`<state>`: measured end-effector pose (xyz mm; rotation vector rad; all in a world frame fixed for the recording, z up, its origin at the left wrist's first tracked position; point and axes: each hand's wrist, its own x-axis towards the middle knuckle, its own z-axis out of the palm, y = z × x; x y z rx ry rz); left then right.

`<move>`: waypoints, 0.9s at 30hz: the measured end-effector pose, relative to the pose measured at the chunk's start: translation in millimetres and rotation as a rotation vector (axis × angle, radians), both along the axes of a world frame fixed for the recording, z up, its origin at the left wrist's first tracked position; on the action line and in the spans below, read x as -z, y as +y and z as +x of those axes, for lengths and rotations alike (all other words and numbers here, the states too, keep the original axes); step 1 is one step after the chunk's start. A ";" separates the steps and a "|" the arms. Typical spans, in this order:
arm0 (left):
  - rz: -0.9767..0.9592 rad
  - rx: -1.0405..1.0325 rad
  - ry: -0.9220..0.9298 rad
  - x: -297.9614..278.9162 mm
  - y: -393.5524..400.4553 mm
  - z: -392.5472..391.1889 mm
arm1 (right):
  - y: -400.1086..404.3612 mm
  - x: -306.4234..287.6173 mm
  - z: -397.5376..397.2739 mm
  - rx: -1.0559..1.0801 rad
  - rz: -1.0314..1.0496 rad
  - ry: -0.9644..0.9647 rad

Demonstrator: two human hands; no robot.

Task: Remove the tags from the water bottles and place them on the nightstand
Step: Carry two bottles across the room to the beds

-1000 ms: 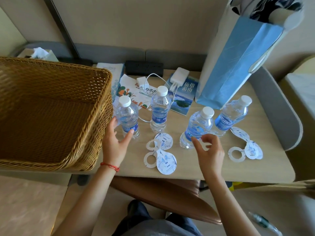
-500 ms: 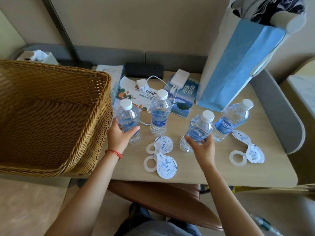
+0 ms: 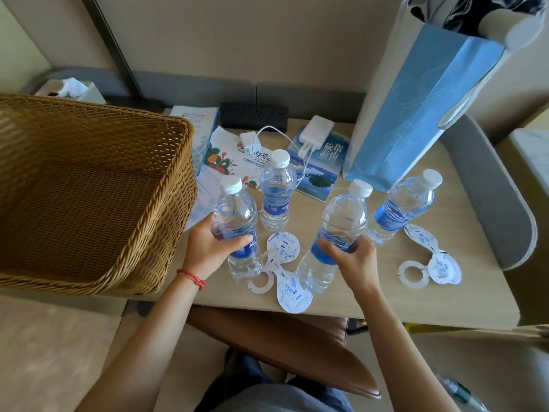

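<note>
Several clear water bottles with white caps and blue labels are on the beige nightstand. My left hand grips the left bottle around its middle and holds it raised and tilted. My right hand grips the second bottle, also lifted and leaning. A third bottle stands upright behind them, and a fourth leans at the right. White and blue paper tags lie flat between my hands and at the right.
A large empty wicker basket fills the left side. At the back are brochures, a white power bank with cable, a black power strip and a tall blue paper bag. A brown chair back is below the table edge.
Both hands closed around a bottle each and lifted them off the tabletop toward me. The tags and the other two bottles have stayed put.
</note>
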<state>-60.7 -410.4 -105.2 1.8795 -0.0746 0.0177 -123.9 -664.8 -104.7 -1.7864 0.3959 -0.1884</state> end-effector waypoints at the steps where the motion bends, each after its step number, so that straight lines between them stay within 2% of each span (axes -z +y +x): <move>1: -0.021 0.002 0.012 -0.9 -0.8 -5.3 | -0.7 -3.5 -2.9 -0.034 0.022 -0.002; 6: -0.056 -0.021 0.031 -12.6 -8.9 -29.7 | -3.2 -22.6 -16.5 -0.135 0.142 -0.032; 11: -0.224 -0.041 0.097 -27.1 -16.9 -52.0 | -5.9 -41.3 -26.7 -0.214 0.252 -0.052; 20: -0.426 -0.197 0.197 -32.1 -22.8 -100.8 | 0.3 -57.0 -47.0 -0.376 0.280 -0.061; 27: -0.427 -0.231 0.145 -41.0 13.5 -138.4 | 40.6 -66.2 -69.7 -0.479 0.301 -0.060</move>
